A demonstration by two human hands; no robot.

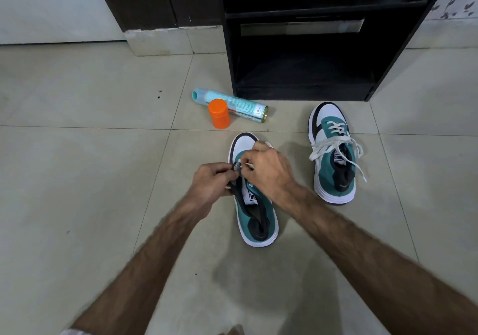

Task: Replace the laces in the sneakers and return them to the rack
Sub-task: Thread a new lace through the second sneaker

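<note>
Both hands worked over near sneaker (254, 205) on floor: left hand (210, 183) and right hand (267, 169) each pinched its white lace (239, 166). Second sneaker (333, 153) sat laced beside rack (305, 50).

The floor (77, 179), filling most of the frame, is showing smooth, pale tiles with a soft sheen, while the rack (297, 50) at upper centre is looking like dark, matt wood laminate. Both sneakers (258, 218) are showing teal and white cloth uppers over smooth white rubbery soles, and the right one's laces (333, 146) are looking like flat woven cloth. The spray can (240, 104) is gleaming like glossy printed metal, and the orange cap (219, 113) is looking like smooth plastic.
</note>
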